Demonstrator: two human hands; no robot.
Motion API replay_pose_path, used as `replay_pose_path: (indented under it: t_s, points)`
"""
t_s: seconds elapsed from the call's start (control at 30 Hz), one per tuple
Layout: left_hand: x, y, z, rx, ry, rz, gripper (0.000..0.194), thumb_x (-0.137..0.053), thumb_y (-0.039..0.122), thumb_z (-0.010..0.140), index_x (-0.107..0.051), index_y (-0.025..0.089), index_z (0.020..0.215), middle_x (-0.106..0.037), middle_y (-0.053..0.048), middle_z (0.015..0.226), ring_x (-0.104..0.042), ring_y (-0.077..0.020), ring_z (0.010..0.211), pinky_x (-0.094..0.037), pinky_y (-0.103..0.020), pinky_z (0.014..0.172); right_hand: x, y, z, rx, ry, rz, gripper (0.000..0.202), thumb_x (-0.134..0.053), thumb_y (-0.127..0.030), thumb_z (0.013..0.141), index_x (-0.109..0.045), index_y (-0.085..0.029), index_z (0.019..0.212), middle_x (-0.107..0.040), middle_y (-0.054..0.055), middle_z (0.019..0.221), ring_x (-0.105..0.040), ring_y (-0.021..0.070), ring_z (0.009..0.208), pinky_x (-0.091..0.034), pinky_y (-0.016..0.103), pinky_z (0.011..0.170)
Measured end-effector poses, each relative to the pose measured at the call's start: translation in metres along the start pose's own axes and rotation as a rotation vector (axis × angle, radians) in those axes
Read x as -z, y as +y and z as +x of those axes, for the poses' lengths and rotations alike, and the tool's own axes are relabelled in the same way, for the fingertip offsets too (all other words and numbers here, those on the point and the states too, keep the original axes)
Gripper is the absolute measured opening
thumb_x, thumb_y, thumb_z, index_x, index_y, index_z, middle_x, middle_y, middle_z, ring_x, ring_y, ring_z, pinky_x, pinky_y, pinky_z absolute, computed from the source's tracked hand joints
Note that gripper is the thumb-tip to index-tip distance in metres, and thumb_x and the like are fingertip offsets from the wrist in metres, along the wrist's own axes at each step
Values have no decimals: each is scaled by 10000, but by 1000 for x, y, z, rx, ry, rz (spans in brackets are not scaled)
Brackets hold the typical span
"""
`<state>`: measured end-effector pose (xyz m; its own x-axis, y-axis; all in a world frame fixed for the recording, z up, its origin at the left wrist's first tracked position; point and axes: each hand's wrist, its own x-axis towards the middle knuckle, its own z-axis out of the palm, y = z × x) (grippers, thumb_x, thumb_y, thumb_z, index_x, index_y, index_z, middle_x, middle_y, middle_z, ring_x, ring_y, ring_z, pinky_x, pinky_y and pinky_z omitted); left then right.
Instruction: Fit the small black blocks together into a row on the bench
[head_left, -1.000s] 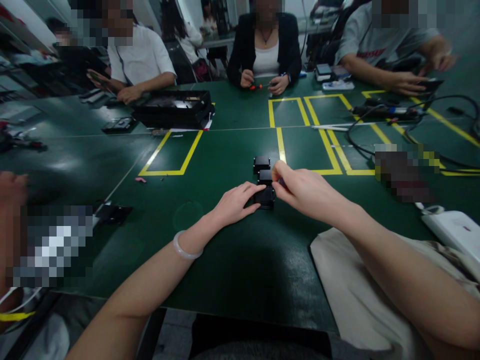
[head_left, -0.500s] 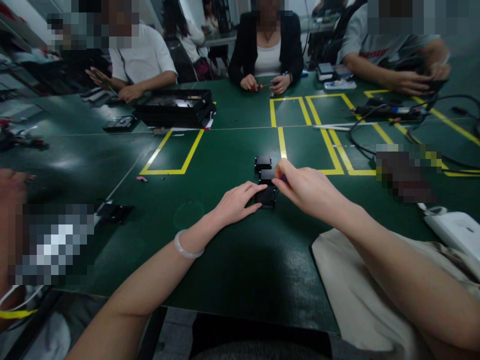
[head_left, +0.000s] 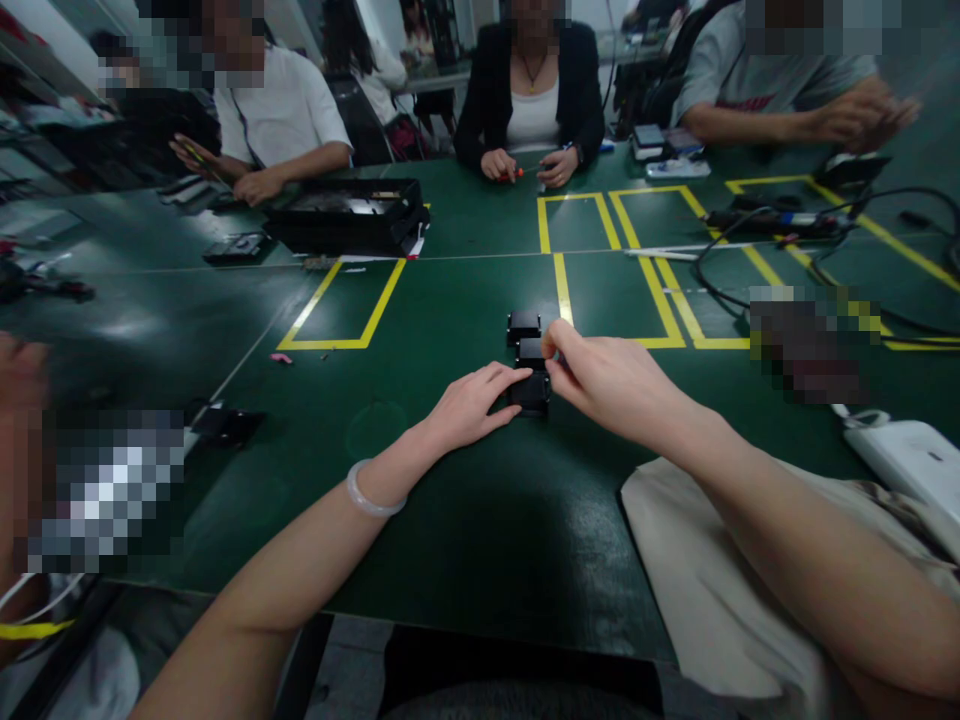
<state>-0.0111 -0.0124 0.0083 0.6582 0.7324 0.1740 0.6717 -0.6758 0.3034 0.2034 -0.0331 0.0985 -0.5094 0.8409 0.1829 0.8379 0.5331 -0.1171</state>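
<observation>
Three small black box-shaped parts stand in a row on the green table. The nearest black part (head_left: 532, 392) lies between the thumb and fingers of my left hand (head_left: 480, 403), which steadies it from the left. Just beyond it is the middle black part (head_left: 529, 352), and the far black part (head_left: 523, 325) sits at the end of the row. My right hand (head_left: 589, 365) is closed in a pinch at the right side of the near and middle parts. Whatever its fingertips hold is too small or hidden to make out.
A beige cloth (head_left: 690, 560) hangs over the table's front right edge, near a white device (head_left: 907, 460). Black cables (head_left: 705, 275) curl at the right. A black tray (head_left: 349, 215) stands at the back left. Co-workers sit across the table and at my left.
My right hand has shifted slightly down and left against the black parts. My left hand keeps its hold. Across the table at right, a co-worker's hands have lifted off a dark object.
</observation>
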Motion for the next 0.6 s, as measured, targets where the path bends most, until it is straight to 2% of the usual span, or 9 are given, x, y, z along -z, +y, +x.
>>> replay_pose_path:
  t_s: [0.27, 0.47, 0.6]
  points:
    - [-2, -1, 0, 1, 10, 20, 467, -544, 314, 906, -412, 235, 1347, -553, -72, 1177, -584, -209, 1013, -504, -324, 823, 1, 0, 0, -13, -37, -7, 269, -325, -381, 971, -504, -187, 1025, -646, 32, 719, -581, 178, 602, -213, 262, 504]
    - [-1, 0, 0, -8, 8, 2, 468, -530, 311, 912, -405, 249, 1358, -543, -76, 1199, -581, -208, 1025, -506, -324, 824, 0, 1, 0, -5, -24, 28, 236, -309, -306, 963, -473, -180, 1077, -645, 31, 737, -568, 165, 593, -222, 263, 508]
    - [-1, -1, 0, 3, 3, 4, 477, -546, 308, 903, -409, 248, 1355, -544, -75, 1193, -581, -209, 1021, -505, -326, 833, 1, 1, 0, -17, -33, 12, 243, -329, -334, 966, -495, -180, 1055, -647, 35, 726, -579, 170, 597, -217, 260, 507]
